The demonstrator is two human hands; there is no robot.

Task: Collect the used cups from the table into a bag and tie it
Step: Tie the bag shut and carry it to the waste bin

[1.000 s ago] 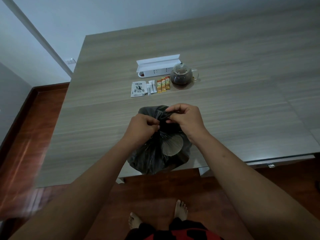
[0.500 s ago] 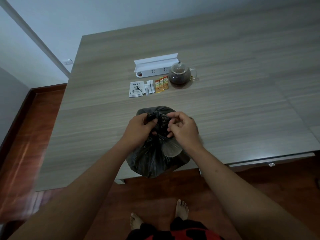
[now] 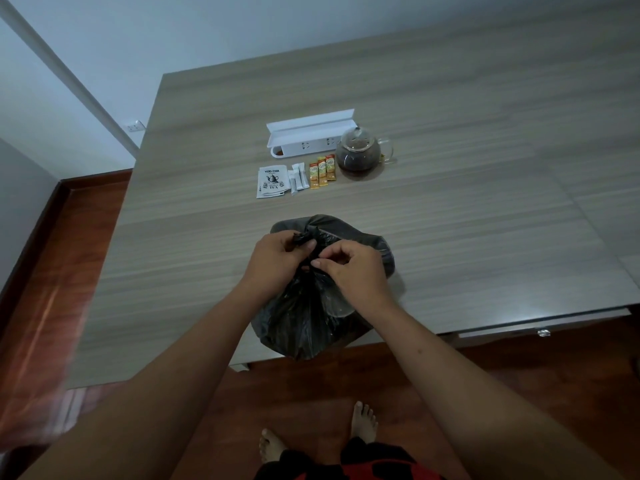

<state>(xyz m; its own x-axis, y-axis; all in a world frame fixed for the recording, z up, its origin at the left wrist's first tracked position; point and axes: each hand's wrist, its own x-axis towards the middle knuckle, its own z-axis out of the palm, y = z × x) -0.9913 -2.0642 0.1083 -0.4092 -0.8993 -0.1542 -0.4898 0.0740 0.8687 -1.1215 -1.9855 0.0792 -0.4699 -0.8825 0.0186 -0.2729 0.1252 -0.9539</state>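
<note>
Black plastic bag (image 3: 304, 323) sits at near edge of counter (image 3: 450, 220), neck gathered. Left hand (image 3: 277, 259) grip pinches twisted bag top; right hand (image 3: 349, 268) grip pinches neck beside it.

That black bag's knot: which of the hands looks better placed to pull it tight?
Probably the left hand: it pinches the twisted end of the black bag, while the right hand grips the neck beside it.

On the table (image 3: 485, 188), the bag (image 3: 304, 320) sits at six o'clock by the near edge, the teapot (image 3: 358, 155), sachets (image 3: 322, 172) and power strip (image 3: 304, 147) at twelve.
</note>
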